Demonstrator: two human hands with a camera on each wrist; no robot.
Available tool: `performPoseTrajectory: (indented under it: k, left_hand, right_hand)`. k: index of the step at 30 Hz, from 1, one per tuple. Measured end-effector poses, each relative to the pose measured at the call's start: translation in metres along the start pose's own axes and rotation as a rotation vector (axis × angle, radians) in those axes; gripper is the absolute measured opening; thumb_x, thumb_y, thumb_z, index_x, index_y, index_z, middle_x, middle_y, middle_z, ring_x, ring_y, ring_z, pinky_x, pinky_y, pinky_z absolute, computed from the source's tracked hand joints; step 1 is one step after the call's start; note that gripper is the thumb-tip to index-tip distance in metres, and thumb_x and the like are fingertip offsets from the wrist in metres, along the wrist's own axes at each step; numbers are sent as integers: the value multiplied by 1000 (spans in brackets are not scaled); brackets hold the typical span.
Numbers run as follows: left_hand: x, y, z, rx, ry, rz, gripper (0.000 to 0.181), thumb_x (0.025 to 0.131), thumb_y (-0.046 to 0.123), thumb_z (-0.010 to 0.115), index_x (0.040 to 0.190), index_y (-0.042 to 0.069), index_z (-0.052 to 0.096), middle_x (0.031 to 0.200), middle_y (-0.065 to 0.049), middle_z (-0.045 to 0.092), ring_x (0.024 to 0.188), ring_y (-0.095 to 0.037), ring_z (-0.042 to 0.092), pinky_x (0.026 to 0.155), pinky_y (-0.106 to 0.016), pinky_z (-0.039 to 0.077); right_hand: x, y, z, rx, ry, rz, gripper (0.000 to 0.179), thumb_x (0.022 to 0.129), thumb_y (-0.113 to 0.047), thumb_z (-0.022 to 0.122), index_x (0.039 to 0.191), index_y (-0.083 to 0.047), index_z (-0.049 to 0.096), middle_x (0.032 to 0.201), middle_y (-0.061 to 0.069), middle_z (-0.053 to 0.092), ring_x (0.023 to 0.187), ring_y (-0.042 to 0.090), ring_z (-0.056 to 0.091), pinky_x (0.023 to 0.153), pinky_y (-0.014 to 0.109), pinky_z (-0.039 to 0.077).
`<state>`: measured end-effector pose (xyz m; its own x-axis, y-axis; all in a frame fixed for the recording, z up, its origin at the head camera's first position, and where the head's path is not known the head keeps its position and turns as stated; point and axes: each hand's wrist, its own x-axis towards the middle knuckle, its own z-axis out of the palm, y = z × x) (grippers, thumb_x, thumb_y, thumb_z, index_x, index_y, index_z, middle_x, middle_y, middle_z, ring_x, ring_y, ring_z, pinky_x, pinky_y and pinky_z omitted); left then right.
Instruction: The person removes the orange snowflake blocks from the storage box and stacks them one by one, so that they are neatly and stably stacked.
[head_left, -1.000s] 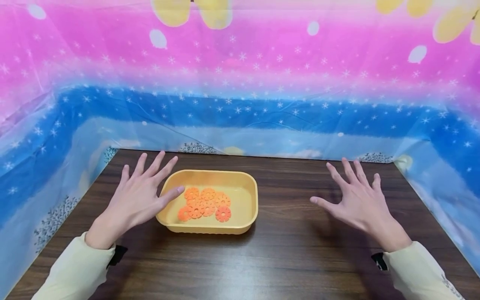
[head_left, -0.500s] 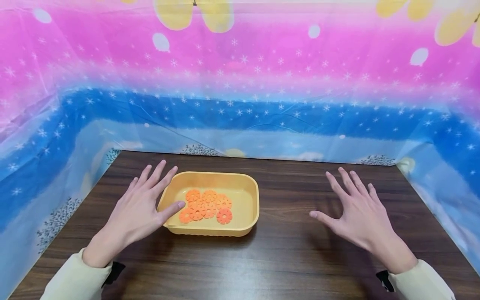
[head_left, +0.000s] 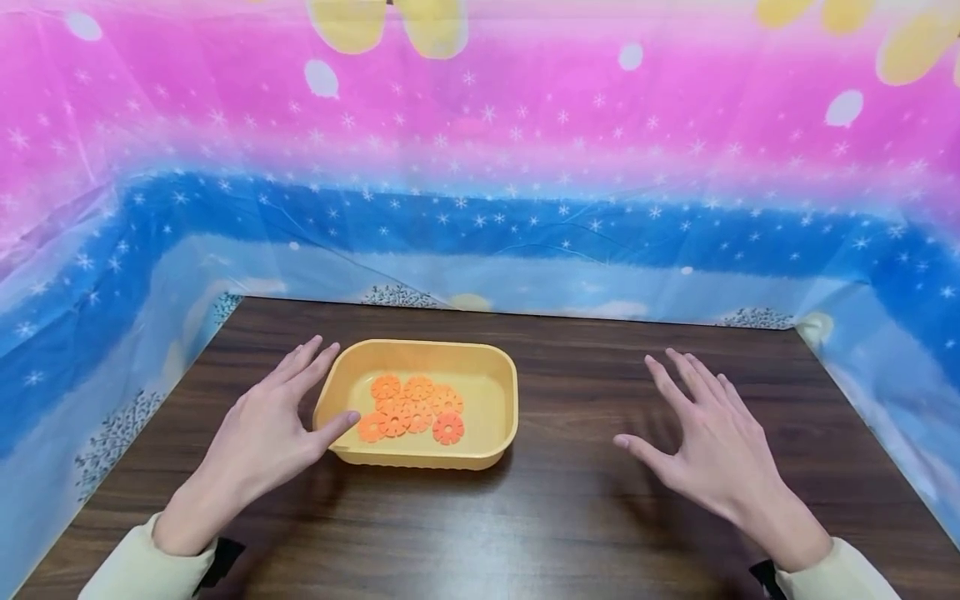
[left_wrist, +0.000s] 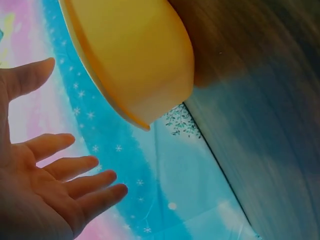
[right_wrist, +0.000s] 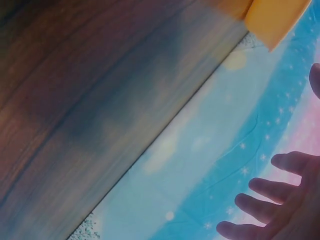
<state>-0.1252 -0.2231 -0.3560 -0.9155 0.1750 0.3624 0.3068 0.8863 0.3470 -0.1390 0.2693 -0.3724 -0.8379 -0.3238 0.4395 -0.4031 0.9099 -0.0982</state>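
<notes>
A yellow plastic basin (head_left: 487, 400) stands left of the middle of the table, its side wall (left_wrist: 145, 55) large in the left wrist view. Several orange notched discs (head_left: 393, 417) with holes in their centres lie in its left half, some overlapping; a redder disc (head_left: 447, 428) lies at their right. My left hand (head_left: 266, 425) is at the basin's left side, thumb overlapping the rim in the head view, fingers extended and holding nothing. Well to the right of the basin, my right hand (head_left: 720, 450) hovers over the table with fingers spread from the thumb, also holding nothing.
The dark wood-grain table (head_left: 570, 517) runs back to a hanging cloth (head_left: 525, 225) in pink and blue with snowflakes. This cloth encloses the table at the back and on both sides. Dark straps (head_left: 219, 567) show at the cuffs.
Both hands have come a little lower and nearer to the body, and their fingers have drawn closer together. The basin and the discs stay where they were.
</notes>
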Motion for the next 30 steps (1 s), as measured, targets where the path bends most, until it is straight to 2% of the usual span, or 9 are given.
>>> performPoseTrajectory:
  k: [5,9,11,13,16,19,23,26,30]
  left_hand:
    - [-4,-3,1,-75,49,-6,77,89,37,87,152,4,57,151,-20,57,125,-50,61,95,-67,50]
    - [-6,-8,2,-123,89,-37,70,86,30,90,145,3,64,140,-24,64,125,-49,61,96,-66,50]
    - [-7,-10,2,-136,87,-56,70,85,31,91,144,4,64,138,-25,65,125,-50,61,96,-67,50]
    - [-8,-12,1,-148,62,-80,73,85,34,91,146,5,63,141,-25,63,122,-49,63,94,-66,50]
    - [-9,-14,0,-171,-15,-131,79,86,39,89,152,7,58,145,-25,60,113,-44,69,85,-58,55]
    - [-10,-16,1,-205,-107,-189,86,87,42,88,158,10,51,134,-25,67,94,-34,72,70,-44,54]
    - [-12,-21,2,-278,-183,-212,93,87,42,88,163,11,43,135,-26,66,109,-39,71,74,-45,58]
    - [-14,-25,4,-372,-216,-205,96,88,37,89,164,7,39,155,-26,49,131,-43,60,87,-49,60]
    - [-13,-30,8,-540,-252,-219,97,89,26,89,164,-1,33,162,-28,38,136,-43,55,90,-39,59]
  right_hand:
    - [-4,-6,0,42,38,-21,90,81,-65,81,149,-10,61,158,18,47,143,43,44,114,64,35]
    - [-4,-13,-1,75,44,-30,75,83,-60,82,134,-6,72,155,16,51,135,46,52,103,66,44]
    - [-2,-17,-1,90,48,-40,68,84,-56,83,128,-6,75,150,15,55,131,45,55,98,65,47]
    - [1,-20,-1,107,55,-53,61,85,-52,83,123,-6,75,142,14,60,125,43,59,97,63,48]
    - [5,-24,-1,131,66,-79,53,84,-45,85,119,-6,73,130,13,66,119,40,62,99,61,46]
    - [10,-30,-1,158,59,-94,47,84,-38,86,117,-8,72,125,11,68,115,36,64,98,60,46]
    - [16,-40,-2,204,6,-96,38,85,-32,88,115,-14,72,121,4,69,113,29,64,90,58,50]
    - [20,-47,-1,241,-43,-98,29,86,-29,88,108,-18,73,118,-1,68,110,24,65,85,54,53]
    - [25,-57,0,281,-76,-135,22,86,-27,89,96,-23,70,116,-5,68,104,18,64,82,47,55]
